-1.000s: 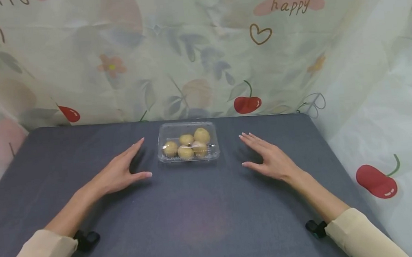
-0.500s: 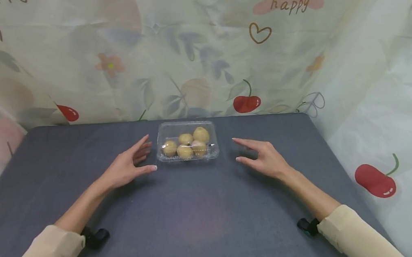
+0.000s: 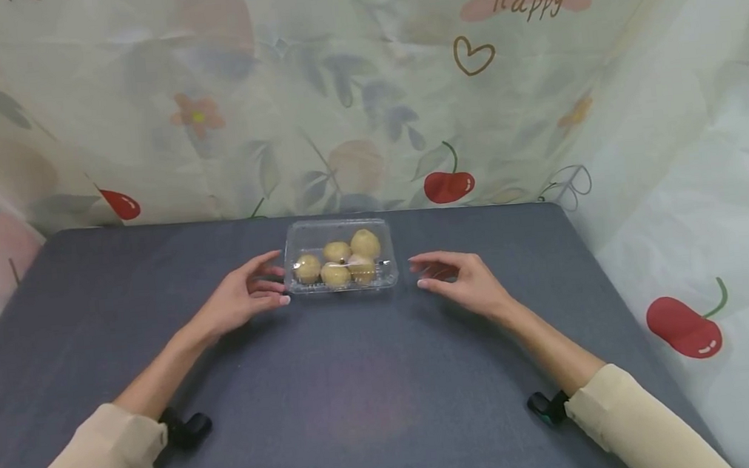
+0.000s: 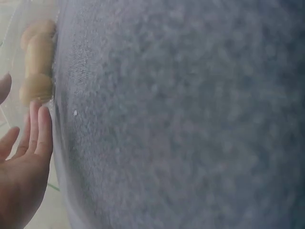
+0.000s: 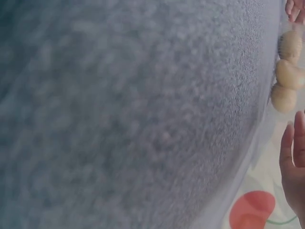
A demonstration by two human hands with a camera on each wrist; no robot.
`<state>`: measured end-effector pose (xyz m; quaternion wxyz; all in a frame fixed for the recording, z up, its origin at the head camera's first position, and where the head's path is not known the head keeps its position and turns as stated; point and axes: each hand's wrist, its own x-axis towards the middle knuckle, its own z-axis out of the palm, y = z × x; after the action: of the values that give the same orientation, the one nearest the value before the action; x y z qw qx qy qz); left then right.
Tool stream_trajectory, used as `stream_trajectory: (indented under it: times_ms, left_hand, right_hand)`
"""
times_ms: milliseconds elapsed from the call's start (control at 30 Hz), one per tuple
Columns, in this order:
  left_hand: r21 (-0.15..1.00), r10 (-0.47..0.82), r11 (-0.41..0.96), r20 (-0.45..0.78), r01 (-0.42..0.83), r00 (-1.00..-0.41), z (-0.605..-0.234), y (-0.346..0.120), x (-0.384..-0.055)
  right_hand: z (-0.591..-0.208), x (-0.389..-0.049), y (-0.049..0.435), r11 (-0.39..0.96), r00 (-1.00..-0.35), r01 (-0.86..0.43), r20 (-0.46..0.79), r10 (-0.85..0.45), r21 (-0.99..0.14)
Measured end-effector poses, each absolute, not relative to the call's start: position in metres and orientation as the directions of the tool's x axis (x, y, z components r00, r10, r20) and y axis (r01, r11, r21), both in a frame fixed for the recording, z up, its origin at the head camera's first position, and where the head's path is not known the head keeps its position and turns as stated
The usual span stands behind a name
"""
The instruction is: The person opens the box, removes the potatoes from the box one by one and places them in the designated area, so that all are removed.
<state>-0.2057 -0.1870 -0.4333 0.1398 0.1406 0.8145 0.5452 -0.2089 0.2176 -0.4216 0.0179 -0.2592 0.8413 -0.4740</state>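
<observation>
A clear plastic box stands near the table's far edge, with several round, pale yellow potatoes inside. My left hand is at its left side, thumb and fingertips up against that wall; whether they touch it I cannot tell. To the right of the box, a small gap away, my right hand hovers with fingers loosely bent and nothing in them. In the left wrist view the left palm faces the potatoes. The right wrist view has the right fingers below the potatoes.
Dark grey cloth covers the table. A printed curtain with cherries and flowers hangs right behind the far edge, and white sheeting drapes along the right side. A black wrist camera sits at the left cuff, another at the right.
Both hands have moved inward toward the box, the left rightward to its side, the right leftward. Their fingers have bent a little more. The box has stayed in place.
</observation>
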Motion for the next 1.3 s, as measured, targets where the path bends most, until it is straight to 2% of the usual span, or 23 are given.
stream_trajectory:
  times_ms: [300,500,700,1067,1300]
  left_hand:
    - [0.936,0.361,0.349,-0.094,0.041,-0.928,-0.437,-0.181,-0.206]
    - [0.942,0.311,0.333,-0.151,-0.041,-0.938,-0.439,-0.177,-0.205]
    - [0.956,0.316,0.268,-0.202,-0.118,-0.927,-0.44,-0.173,-0.208]
    - [0.967,0.345,0.208,-0.21,-0.144,-0.915,-0.439,-0.174,-0.212]
    - [0.963,0.337,0.175,-0.255,-0.206,-0.906,-0.435,-0.174,-0.213]
  right_hand:
    - [-0.425,-0.211,0.209,0.359,-0.871,-0.351,0.161,-0.464,-0.865]
    - [-0.429,-0.215,0.205,0.363,-0.858,-0.368,0.163,-0.487,-0.856]
    - [-0.432,-0.219,0.203,0.383,-0.856,-0.376,0.159,-0.492,-0.843]
    - [-0.431,-0.227,0.195,0.406,-0.85,-0.382,0.143,-0.507,-0.83]
    - [-0.433,-0.231,0.189,0.378,-0.849,-0.378,0.153,-0.506,-0.845]
